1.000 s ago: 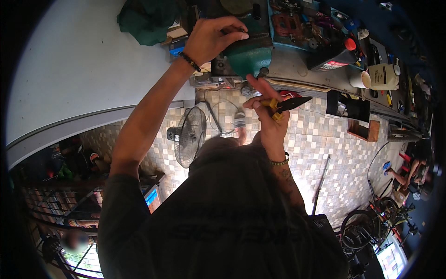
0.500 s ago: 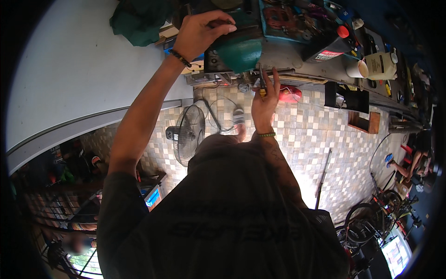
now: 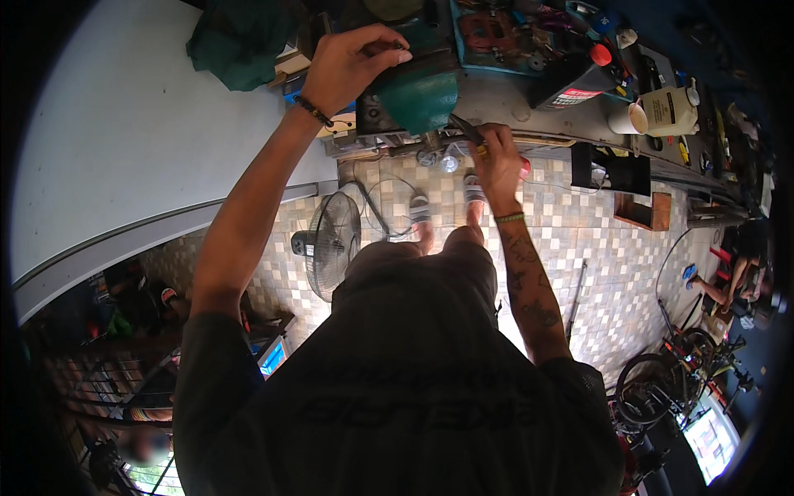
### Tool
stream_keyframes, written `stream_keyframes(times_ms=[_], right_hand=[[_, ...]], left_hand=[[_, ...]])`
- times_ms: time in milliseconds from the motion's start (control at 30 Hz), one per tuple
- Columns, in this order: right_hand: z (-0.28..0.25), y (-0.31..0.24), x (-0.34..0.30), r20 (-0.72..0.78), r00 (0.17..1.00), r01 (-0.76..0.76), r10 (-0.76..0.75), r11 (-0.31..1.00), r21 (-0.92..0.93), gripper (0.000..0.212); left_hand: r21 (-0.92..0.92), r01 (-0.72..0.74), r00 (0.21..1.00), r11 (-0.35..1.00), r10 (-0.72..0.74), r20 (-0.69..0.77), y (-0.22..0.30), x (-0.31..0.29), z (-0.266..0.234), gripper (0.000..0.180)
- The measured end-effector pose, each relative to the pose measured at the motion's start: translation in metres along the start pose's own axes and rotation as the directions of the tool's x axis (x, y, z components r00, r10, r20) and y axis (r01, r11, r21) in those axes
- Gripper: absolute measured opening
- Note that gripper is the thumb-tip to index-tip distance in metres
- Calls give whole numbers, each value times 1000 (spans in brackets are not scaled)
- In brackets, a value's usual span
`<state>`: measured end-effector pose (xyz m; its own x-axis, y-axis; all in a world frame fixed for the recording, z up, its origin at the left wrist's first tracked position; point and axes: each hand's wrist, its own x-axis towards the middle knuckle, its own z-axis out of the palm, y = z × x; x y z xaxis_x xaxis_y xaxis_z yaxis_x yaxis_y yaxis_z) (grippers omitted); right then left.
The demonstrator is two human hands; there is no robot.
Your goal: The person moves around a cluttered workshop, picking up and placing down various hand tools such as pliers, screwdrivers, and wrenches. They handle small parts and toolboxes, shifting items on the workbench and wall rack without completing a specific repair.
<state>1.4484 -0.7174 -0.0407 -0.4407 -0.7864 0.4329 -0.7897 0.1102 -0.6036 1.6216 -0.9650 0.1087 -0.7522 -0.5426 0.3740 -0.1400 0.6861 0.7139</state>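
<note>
My left hand is above the green bench vise, thumb and index finger pinched on a small dark piece too small to name. To the right of the vise, at the bench's front edge, my right hand is wrapped round dark pliers with a bit of yellow at the grip. Their tip points up and left, close to the vise's right side; whether it touches the vise I cannot tell. Fingers hide most of the pliers' handles.
On the workbench are a blue tray of parts, a black bottle with a red cap, a paper cup and a beige jug. A fan stands on the floor. Bicycles and a seated person are at right.
My right hand has moved right, turned, and closed round the pliers, whose tip now slants toward the vise. My left hand keeps its pinch above the vise. The whole view has shifted slightly.
</note>
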Motion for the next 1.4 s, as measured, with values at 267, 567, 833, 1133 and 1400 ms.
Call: stream_keyframes(times_ms=[267,567,833,1133,1400], right_hand=[[29,-25,-16,-146,967,-201,210,976,79,33],[96,-104,-54,535,520,-693,666,-37,720,41],[72,-146,-35,864,303,-472,402,-724,503,31],[72,-141,-35,882,277,-464,380,-751,470,33],[20,-94,-54,725,260,-805,638,-270,528,30]], left_hand=[[28,1,1000,1000,-1,24,4,2,-4,17],[14,33,998,999,-34,52,4,3,-6,20],[85,23,999,996,-27,41,13,5,-9,20],[71,507,861,859,-502,-80,25,-123,23,30],[194,595,706,780,-623,338,-19,-160,60,53]])
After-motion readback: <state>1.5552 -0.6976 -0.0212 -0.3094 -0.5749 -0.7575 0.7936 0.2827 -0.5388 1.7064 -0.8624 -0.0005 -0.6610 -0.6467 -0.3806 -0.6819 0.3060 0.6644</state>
